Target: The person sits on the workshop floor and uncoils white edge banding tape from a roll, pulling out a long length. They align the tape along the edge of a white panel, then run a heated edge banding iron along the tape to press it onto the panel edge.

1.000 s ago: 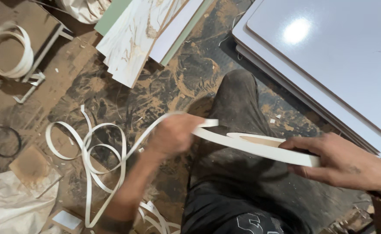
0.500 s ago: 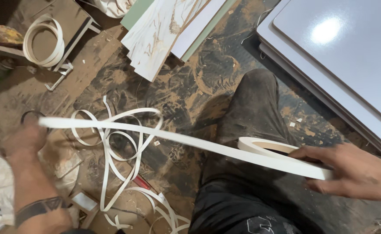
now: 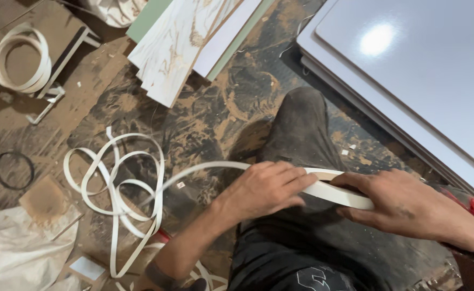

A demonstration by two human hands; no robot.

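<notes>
My right hand point(image 3: 409, 207) grips a roll of white edge-banding tape point(image 3: 342, 191) held over my dark-trousered knee point(image 3: 301, 124). My left hand point(image 3: 266, 186) is closed on the free strip right beside the roll. From that hand the strip point(image 3: 194, 172) arcs left and down to a loose pile of white tape loops point(image 3: 121, 194) on the floor.
Large white boards point(image 3: 420, 75) lie stacked at the right. Several narrow laminate offcuts point(image 3: 186, 48) lean at top centre. A second tape coil point(image 3: 21, 59) rests on a stand at top left. A black ring point(image 3: 13, 170), a sack point(image 3: 21, 253) and sawdust cover the floor.
My left hand, stretched far left with the strip pulled out half a second ago, has come back to the roll. The pulled length now hangs slack toward the floor pile.
</notes>
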